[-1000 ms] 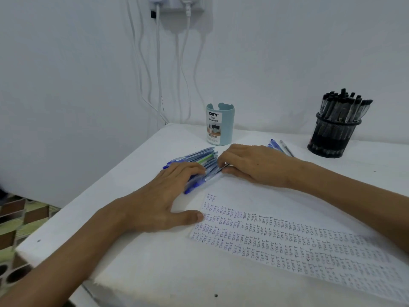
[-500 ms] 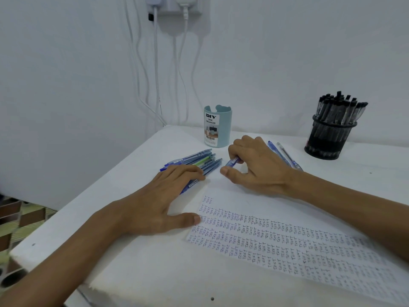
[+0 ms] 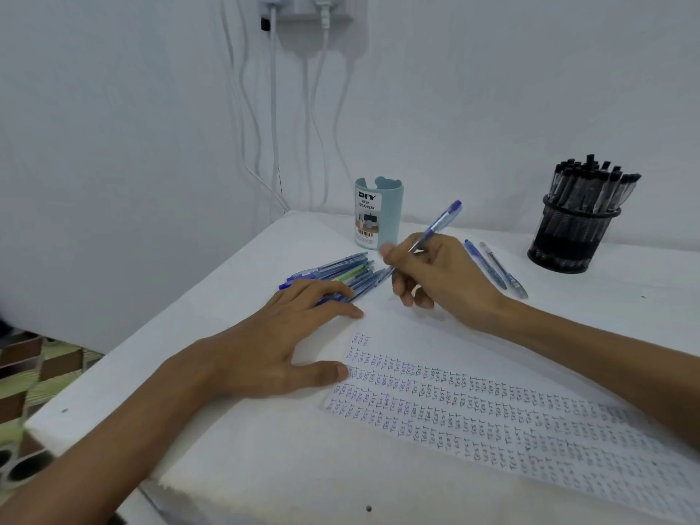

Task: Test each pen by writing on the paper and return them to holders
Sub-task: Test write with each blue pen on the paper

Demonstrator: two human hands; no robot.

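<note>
At mid-frame our right hand [image 3: 443, 276] pinched a blue pen [image 3: 440, 220], tilted up-right; our left hand [image 3: 276, 346] lay flat, fingers straight, on paper [image 3: 492, 414] and loose pens [image 3: 333, 269].

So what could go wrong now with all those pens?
The left hand rests on the loose pile of pens; a nudge might roll some toward the edge of the table. The blue pen in the right hand sticks up near the teal holder and could knock it. New writing might overlap the crowded paper.
</note>
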